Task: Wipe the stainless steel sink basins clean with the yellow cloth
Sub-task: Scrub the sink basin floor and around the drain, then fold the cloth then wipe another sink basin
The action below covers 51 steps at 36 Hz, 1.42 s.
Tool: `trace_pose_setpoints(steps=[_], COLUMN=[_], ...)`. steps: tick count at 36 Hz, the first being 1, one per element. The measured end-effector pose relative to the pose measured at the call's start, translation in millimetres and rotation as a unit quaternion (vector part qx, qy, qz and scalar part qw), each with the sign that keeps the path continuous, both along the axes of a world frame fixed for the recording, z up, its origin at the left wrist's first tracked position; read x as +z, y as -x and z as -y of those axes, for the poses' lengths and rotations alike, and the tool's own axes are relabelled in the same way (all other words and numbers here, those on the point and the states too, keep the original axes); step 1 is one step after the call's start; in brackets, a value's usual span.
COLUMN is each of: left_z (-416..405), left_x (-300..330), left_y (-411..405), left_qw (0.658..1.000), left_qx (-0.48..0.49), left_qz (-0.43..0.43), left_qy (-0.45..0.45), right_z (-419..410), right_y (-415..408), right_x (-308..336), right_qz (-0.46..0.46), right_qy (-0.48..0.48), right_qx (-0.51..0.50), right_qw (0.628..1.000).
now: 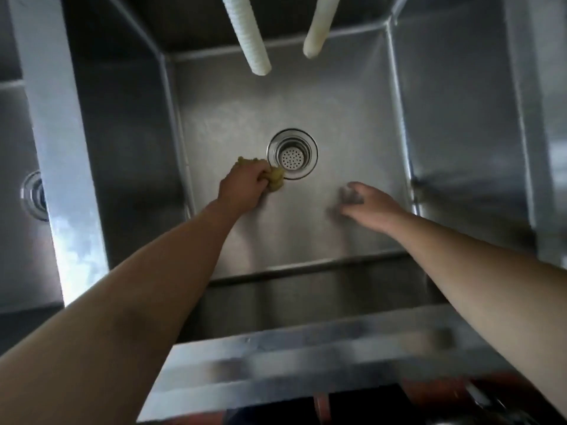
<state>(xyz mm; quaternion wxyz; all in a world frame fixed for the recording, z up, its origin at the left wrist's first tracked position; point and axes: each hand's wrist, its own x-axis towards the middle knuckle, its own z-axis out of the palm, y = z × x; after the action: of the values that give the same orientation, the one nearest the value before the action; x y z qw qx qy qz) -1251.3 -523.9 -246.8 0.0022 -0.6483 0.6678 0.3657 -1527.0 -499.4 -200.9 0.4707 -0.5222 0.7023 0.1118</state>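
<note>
Your left hand (242,188) is down on the floor of the middle basin (306,102), its fingers (260,176) curled tight round the bunched yellow cloth (276,180). The cloth sits on the steel just at the near-left edge of the drain strainer (292,154), touching or overlapping its outer ring — a bit of yellow also pokes out past the far side of your knuckles.

Your right hand (366,202) is lower right of the drain, well apart from the cloth. It is blurred, so you cannot tell exactly how its fingers lie; they look loosely bent over something small and grey that is too smeared to make out, and whether they grip it cannot be told. The hand is close to the basin floor, near the right wall (454,118).

Two white corrugated hoses (248,35) hang down into the basin from the far side, their open ends above the floor and clear of both hands.

To the left, past a steel divider (55,133), a second basin (12,240) shows part of its own drain (33,196). The front rim (306,357) of the sink runs across the near side — both your bare forearms reach over it.
</note>
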Motion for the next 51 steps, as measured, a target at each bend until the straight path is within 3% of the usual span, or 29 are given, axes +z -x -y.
trace_pose_setpoints(steps=[4, 7, 9, 13, 17, 22, 25, 29, 33, 39, 43, 51], left_z=[-18, -39, -52, -72, -80, -82, -84, -89, -95, -100, -105, -125], left_x=[49, 94, 124, 191, 253, 303, 316, 326, 334, 338, 335, 338], left_y=[33, 49, 52, 52, 51, 59, 71, 82, 94, 134, 171, 313], left_qw=[0.975, 0.914, 0.879, 0.83, 0.81, 0.784, 0.791, 0.814, 0.845, 0.884, 0.899, 0.918], left_qx=[0.084, 0.229, 0.253, 0.237, 0.184, 0.089, 0.073, 0.088, 0.042, 0.072, 0.08, 0.119], left_qz=[-0.142, -0.273, -0.345, -0.455, -0.514, -0.564, -0.559, -0.532, -0.512, -0.462, -0.429, -0.379], left_qy=[-0.151, -0.196, -0.211, -0.219, -0.214, -0.242, -0.239, -0.218, -0.147, -0.025, -0.013, -0.007], right_z=[-22, -39, -50, -72, -87, -100, -106, -110, -111, -109, -111, -128], right_y=[-14, -14, -13, -12, -5, 1, 3, 12, 27, 65, 108, 247], right_x=[52, 90, 117, 174, 223, 276, 292, 302, 314, 315, 307, 299], right_qz=[0.08, 0.101, 0.128, 0.202, 0.234, 0.311, 0.325, 0.263, 0.248, 0.219, 0.2, 0.273], right_qy=[-0.052, -0.025, 0.001, 0.066, 0.15, 0.183, 0.203, 0.237, 0.25, 0.249, 0.252, 0.204], right_qx=[-0.048, -0.066, -0.094, -0.144, -0.162, -0.205, -0.238, -0.259, -0.215, -0.13, -0.101, -0.082], right_qw=[0.994, 0.992, 0.987, 0.966, 0.947, 0.91, 0.893, 0.899, 0.911, 0.934, 0.942, 0.937])
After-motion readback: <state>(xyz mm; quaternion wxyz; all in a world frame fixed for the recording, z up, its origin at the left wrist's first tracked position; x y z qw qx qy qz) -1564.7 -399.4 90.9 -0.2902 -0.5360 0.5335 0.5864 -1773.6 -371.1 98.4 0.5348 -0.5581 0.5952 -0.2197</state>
